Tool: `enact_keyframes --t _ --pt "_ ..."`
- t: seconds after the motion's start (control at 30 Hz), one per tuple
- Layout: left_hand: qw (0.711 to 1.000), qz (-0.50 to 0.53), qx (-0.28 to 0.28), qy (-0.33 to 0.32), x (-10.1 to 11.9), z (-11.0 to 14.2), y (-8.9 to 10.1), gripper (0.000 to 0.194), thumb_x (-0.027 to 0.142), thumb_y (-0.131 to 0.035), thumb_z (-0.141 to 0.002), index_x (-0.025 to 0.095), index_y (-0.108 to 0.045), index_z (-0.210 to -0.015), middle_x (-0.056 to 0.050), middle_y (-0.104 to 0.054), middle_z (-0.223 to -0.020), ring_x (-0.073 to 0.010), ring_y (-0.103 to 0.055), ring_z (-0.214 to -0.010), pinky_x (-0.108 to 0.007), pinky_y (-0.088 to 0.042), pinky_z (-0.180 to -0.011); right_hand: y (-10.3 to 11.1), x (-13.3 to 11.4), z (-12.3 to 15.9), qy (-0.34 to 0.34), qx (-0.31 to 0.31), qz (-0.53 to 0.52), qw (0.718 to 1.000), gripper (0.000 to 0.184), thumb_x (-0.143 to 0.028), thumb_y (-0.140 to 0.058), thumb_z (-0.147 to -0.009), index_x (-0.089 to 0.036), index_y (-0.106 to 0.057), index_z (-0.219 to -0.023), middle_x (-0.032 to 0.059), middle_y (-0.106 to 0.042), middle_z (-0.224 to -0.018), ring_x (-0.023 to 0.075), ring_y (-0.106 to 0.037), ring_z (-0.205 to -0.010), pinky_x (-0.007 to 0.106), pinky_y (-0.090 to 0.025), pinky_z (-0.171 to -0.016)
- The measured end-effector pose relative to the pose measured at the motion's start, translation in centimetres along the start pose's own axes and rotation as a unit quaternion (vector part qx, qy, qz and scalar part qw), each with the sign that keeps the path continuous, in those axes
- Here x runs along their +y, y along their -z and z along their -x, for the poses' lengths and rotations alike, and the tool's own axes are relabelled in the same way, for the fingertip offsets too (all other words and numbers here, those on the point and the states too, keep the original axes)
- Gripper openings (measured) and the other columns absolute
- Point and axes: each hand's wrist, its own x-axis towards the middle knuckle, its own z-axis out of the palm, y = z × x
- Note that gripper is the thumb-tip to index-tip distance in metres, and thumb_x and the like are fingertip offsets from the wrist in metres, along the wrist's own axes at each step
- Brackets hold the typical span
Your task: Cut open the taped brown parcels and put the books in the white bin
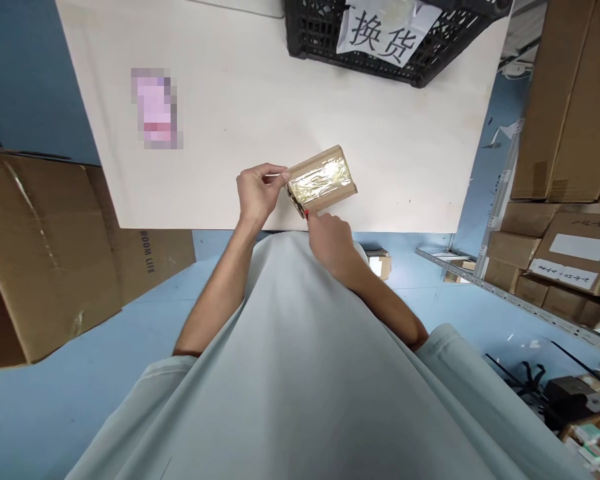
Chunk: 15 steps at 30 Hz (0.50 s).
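Note:
A small cardboard box (325, 177) with shiny clear tape across its top lies tilted near the table's front edge. Its left end looks torn or partly opened. My left hand (260, 193) pinches the box's upper left corner between thumb and fingers. Closed in a fist, my right hand (331, 243) is at the lower left end of the box. A small red tip (307, 213) shows at that fist, against the box's edge; the rest of this red tool is hidden in the hand, so its kind cannot be made out.
On the white table (220, 100) stand a black plastic crate (310, 47) with a paper label at the back and a blurred pink item (155, 110) at the left. A large open carton (55, 247) is on the left. Stacked cartons (555, 100) fill the shelf at right.

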Motion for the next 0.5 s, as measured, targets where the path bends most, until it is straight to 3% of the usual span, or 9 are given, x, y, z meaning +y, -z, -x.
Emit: enact_keyframes --t 0.17,0.33,0.4,0.5 --pt "1.000 -0.001 0.008 -0.006 -0.7 -0.3 2.5 0.019 0.041 -0.083 -0.089 0.023 -0.086 -0.096 -0.006 -0.088 -0.105 -0.0246 -0.083 -0.100 -0.037 -0.068 -0.092 0.7 1.3 2.1 -0.024 0.048 -0.031 0.998 0.049 -0.027 -0.032 -0.123 -0.018 -0.051 -0.167 0.0168 -0.085 -0.113 0.0305 -0.081 -0.099 0.037 -0.057 -0.084" --pt "0.999 -0.028 0.012 -0.007 -1.1 -1.7 6.9 0.016 0.042 -0.086 -0.088 0.027 -0.086 -0.092 -0.006 -0.087 -0.101 -0.0265 -0.083 -0.096 -0.042 -0.070 -0.092 1.1 4.6 2.3 -0.092 0.079 -0.075 0.990 0.049 -0.034 -0.031 -0.125 -0.020 -0.053 -0.166 0.0148 -0.085 -0.111 0.0302 -0.080 -0.097 0.034 -0.052 -0.083" --pt "0.998 -0.051 0.024 -0.023 -0.4 -1.5 7.2 0.016 0.042 -0.086 -0.088 0.028 -0.087 -0.097 -0.006 -0.088 -0.107 -0.0275 -0.083 -0.102 -0.043 -0.069 -0.099 0.7 5.6 1.9 -0.107 0.086 -0.090 0.986 0.049 -0.034 -0.031 -0.124 -0.018 -0.054 -0.164 0.0140 -0.085 -0.109 0.0305 -0.079 -0.095 0.034 -0.051 -0.081" --pt "0.990 -0.090 0.065 -0.083 1.6 -0.3 5.8 0.027 0.038 -0.089 -0.086 0.031 -0.087 -0.112 -0.006 -0.085 -0.131 -0.0294 -0.078 -0.128 -0.044 -0.063 -0.116 -0.1 6.4 1.3 -0.111 0.096 -0.109 0.983 0.048 -0.032 -0.032 -0.123 -0.016 -0.054 -0.163 0.0130 -0.086 -0.108 0.0307 -0.079 -0.093 0.034 -0.050 -0.078"
